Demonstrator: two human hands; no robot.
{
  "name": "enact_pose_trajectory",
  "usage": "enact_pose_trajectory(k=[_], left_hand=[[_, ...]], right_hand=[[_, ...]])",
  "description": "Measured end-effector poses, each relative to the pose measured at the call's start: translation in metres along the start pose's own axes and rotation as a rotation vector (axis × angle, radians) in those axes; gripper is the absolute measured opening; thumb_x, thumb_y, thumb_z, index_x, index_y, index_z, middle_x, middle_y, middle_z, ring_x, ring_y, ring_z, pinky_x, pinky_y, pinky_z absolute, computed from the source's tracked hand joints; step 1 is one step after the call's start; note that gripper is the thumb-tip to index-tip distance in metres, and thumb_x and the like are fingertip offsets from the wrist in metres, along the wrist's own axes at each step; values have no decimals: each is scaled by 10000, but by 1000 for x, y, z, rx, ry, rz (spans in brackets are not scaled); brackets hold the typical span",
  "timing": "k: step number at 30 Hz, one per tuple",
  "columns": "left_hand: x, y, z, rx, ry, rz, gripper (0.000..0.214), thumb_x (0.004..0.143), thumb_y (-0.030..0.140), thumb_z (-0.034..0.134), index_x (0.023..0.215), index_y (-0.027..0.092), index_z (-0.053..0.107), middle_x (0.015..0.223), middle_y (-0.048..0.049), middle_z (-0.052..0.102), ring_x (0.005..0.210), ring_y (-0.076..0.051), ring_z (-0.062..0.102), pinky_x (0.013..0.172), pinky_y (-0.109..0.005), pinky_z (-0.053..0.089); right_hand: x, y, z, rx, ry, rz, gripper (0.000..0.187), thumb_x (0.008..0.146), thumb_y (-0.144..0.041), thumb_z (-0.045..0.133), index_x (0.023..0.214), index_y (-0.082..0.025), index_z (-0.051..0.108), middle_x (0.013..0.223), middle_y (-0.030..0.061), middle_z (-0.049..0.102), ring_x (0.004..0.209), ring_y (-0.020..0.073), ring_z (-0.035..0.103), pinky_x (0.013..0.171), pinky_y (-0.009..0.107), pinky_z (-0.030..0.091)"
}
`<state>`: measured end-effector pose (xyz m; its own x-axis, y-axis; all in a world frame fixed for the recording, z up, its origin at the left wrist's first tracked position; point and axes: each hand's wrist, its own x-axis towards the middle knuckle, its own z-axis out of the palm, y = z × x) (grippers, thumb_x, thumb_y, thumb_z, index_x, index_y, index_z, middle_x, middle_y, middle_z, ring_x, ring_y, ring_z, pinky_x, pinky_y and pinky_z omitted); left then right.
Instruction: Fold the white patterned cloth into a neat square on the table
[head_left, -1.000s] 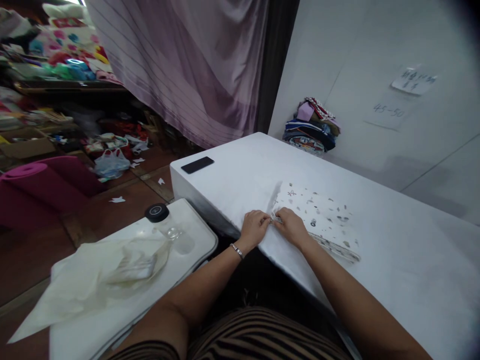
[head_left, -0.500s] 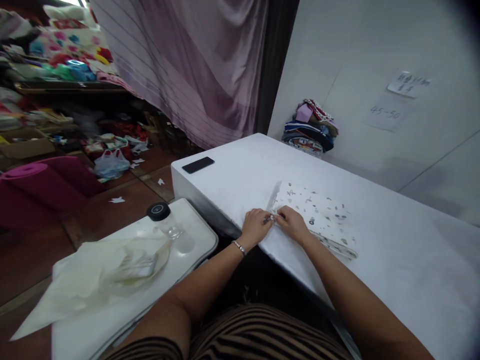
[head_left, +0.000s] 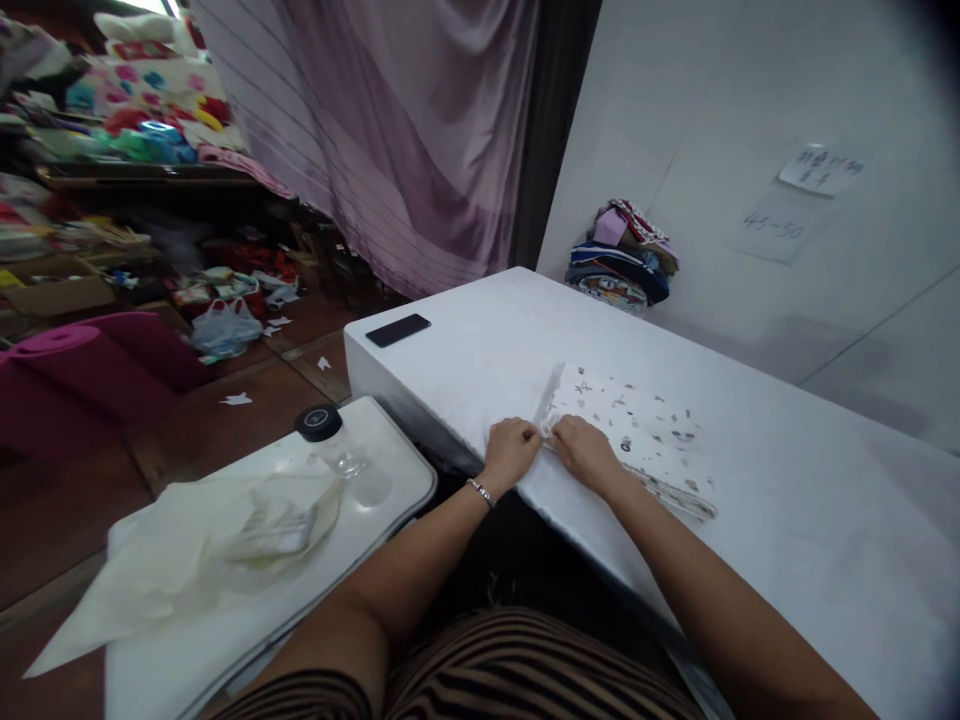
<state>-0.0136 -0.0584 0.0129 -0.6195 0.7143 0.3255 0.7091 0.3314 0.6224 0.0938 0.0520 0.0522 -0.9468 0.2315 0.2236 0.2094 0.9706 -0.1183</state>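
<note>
A white cloth with small dark printed motifs (head_left: 637, 430) lies folded on the white table (head_left: 787, 520), near its front edge. My left hand (head_left: 510, 452), with a thin bracelet at the wrist, is closed and pinches the cloth's near left corner. My right hand (head_left: 583, 450) is closed too and grips the same corner right beside it, the two hands touching. What exactly sits between the fingertips is too small to make out.
A black phone (head_left: 397, 330) lies at the table's far left corner. A stack of folded colourful fabrics (head_left: 622, 255) stands against the wall. To my left, a low white surface (head_left: 390, 470) carries a clear bottle with a black cap (head_left: 330, 445) and crumpled plastic bags (head_left: 187, 550).
Both hands stay at the cloth's corner, fingers shifting slightly. The camera view has drifted a little. The cloth lies where it was.
</note>
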Motion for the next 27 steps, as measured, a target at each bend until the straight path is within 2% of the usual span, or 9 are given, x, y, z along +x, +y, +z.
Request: enact_pose_trajectory(k=[3,7,13,18,21,27], left_hand=[[-1,1,0,19,14,-4,120,760,185,555,679,206,641,707,-3,623,748,-155,543,729,-292,372],[-2,-2,0,-7,17,30,98,746,181,564,685,200,638,700,2,615,758,-155,546,748,-294,380],[4,0,-1,-182,75,3,196,798,261,553,964,190,629,882,-16,632,849,-141,568,795,-280,422],[8,4,1,-210,8,71,168,817,181,483,865,196,644,880,-18,617,847,-136,568,796,-276,447],[10,-1,2,-210,0,92,177,794,166,485,877,193,639,867,-17,615,816,-139,570,776,-280,462],[18,-7,-1,-142,-30,129,187,791,223,471,872,192,636,886,-32,611,833,-171,573,762,-308,479]], right_hand=[[1,-3,4,-58,-47,1,127,881,-221,442,822,-188,550,866,87,577,826,210,509,708,302,365],[1,-3,6,-18,-31,35,114,886,-243,458,847,-188,550,889,72,577,844,196,512,707,284,373],[-2,-8,11,-31,9,50,126,886,-227,460,896,-161,568,911,69,583,860,183,510,758,283,387],[-10,-6,13,37,65,-3,148,864,-216,498,967,-164,591,919,70,595,888,187,514,792,297,404],[-26,7,4,79,102,-45,166,870,-207,484,980,-180,607,943,65,606,922,180,515,813,300,406],[-88,43,-8,5,242,155,256,911,-223,394,1019,-185,623,999,89,623,938,202,525,801,335,422]])
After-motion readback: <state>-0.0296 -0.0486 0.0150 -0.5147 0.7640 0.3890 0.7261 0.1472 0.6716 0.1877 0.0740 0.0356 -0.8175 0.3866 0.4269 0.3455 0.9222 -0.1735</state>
